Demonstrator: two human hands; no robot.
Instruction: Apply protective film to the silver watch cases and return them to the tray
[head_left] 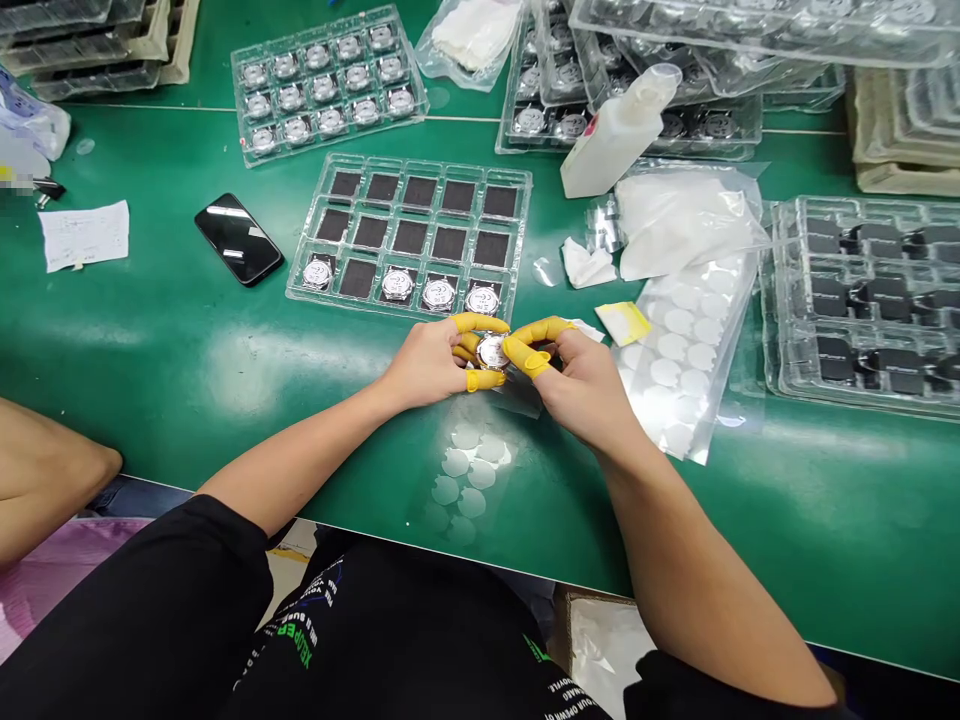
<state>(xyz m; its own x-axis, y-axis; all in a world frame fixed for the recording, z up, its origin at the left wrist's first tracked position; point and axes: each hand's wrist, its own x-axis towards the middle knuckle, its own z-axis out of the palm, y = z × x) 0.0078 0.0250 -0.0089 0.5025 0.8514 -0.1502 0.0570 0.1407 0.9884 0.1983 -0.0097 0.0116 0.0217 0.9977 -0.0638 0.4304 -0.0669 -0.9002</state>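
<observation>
Between my two hands is a round silver watch case [491, 351], its printed back facing up. My left hand [442, 362], in yellow finger cots, grips it by the edge. My right hand [574, 375], also in yellow cots, has thumb and forefinger closed at the case's right side; whether they pinch a film there is too small to tell. Just beyond is a clear plastic tray [411, 238] with dark pads and several watch cases in its front row. A clear sheet of round stickers [471, 470] lies below my hands.
A phone [238, 239] and a paper slip [86, 236] lie left. At the right are a white bottle [621, 135], a larger sticker sheet [679, 350], a yellow-white packet [624, 324] and stacked trays [862, 300]. A filled tray [328, 82] stands behind. Another person's arm [52, 480] rests at left.
</observation>
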